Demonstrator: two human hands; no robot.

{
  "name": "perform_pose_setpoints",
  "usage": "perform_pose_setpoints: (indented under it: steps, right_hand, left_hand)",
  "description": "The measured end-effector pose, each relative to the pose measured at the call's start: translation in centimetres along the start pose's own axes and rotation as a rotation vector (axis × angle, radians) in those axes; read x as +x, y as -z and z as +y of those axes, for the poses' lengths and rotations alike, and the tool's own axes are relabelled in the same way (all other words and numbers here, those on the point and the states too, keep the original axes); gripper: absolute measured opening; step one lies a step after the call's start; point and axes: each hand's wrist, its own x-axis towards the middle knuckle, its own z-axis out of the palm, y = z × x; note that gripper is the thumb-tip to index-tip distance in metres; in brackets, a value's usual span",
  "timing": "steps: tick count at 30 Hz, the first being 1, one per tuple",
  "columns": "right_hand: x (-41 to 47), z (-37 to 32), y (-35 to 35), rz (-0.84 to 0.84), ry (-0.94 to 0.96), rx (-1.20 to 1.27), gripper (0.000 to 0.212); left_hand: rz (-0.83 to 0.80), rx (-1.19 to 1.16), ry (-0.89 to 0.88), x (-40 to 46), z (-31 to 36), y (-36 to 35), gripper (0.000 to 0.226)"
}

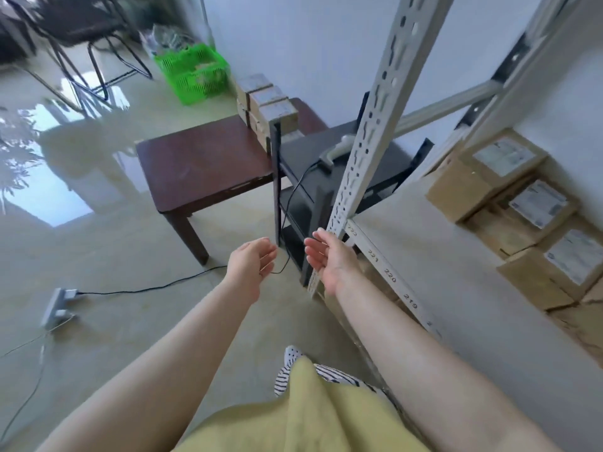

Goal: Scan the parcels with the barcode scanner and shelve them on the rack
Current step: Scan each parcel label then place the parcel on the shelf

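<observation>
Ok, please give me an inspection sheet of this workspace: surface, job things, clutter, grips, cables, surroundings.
Surface: brown table, mostly bare.
Job things: parcels stacked at the table's far edge; scanner on the black stand; boxes on the rack.
Clutter: green basket on the floor.
Grips: left hand and right hand open, holding nothing.
Cables: scanner cable hangs down; power strip on the floor.
Surroundings: chairs, white wall.

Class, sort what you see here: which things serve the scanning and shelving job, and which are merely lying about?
Job:
barcode scanner
unshelved parcels on the brown table
shelved parcels
rack
left hand and right hand, both empty

Lying about:
green basket
power strip
chairs
</observation>
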Motion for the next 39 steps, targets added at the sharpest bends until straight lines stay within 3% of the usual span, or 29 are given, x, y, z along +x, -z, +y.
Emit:
perform_pose_setpoints:
  steps: [9,15,25,33,35,39]
  right_hand:
    - [9.0,-5.2,-10.3,-0.057,-0.027,-0.061,0.01]
    - [14.4,-7.9,-17.4,-0.045,0.008,0.012,0.012]
    - [23.7,-14.8,-26.7,0.163,0.109,0.133,0.009]
    - [33.5,-21.5,-27.7,0.299,0.079,0.197,0.016]
    - [37.5,-22.9,-28.0,0.28,0.022,0.15,0.013]
    - [42.9,-23.4,-28.9,0.193,-0.107,-0.085,0.02]
  left_hand:
    - [0.106,-0.066,0.037,9.2,8.9,0.6,0.008]
    - [0.054,-0.039,0.042,16.8,15.2,-0.6,0.007]
    - [-0.068,0.097,0.115,30.2,27.6,-2.9,0.006]
    - [-0.1,0.102,0.187,39.2,30.6,-8.1,0.021]
    - [-0.083,0.103,0.175,42.1,31.1,-10.0,0.023]
    - [-0.083,0.156,0.124,45.7,31.5,-12.7,0.051]
